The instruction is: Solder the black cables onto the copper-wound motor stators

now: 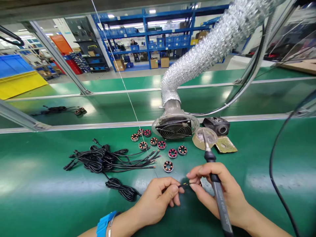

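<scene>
Cable (181,186) pinched by left hand (158,199); right hand (229,194) pinches thin lead (189,184), cradling soldering iron (217,189)!
Likely light, floppy, fragile-tipped: best gripped just behind the end.

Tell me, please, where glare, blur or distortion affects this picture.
In the head view: pale glare on the green workbench; yellow bin looks stretched at left; cable at right blurred toward its upper end; wire in the left hand too small for detail.

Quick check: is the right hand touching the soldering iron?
Touching. The head view shows it: the right hand holds the soldering iron, with the handle resting against the hand.
</scene>
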The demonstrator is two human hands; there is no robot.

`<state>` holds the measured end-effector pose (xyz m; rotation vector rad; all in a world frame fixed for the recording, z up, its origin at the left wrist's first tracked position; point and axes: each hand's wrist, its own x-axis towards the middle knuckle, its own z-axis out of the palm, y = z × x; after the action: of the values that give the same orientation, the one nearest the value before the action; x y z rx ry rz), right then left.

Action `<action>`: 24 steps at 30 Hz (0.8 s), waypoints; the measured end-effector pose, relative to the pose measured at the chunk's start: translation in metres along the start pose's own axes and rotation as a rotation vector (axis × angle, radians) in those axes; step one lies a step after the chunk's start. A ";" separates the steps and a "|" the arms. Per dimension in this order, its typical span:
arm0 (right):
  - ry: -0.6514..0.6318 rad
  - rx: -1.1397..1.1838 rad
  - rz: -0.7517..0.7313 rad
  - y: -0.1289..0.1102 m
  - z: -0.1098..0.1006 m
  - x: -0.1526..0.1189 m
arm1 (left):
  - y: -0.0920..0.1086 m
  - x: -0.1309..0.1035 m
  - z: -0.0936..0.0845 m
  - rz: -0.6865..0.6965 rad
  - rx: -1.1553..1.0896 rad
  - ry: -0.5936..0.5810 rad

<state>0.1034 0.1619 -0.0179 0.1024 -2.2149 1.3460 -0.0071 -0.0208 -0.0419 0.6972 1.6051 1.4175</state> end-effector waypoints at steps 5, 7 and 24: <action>-0.002 -0.021 -0.011 0.000 0.000 -0.001 | 0.000 0.000 0.001 -0.001 -0.002 -0.006; -0.002 -0.039 -0.027 0.000 0.000 0.000 | 0.000 0.000 0.001 -0.005 0.001 -0.005; -0.033 -0.045 -0.048 -0.004 -0.002 0.004 | 0.002 -0.001 0.001 0.006 0.015 0.003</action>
<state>0.1027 0.1626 -0.0119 0.1615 -2.2547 1.2762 -0.0065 -0.0207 -0.0394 0.7094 1.6191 1.4127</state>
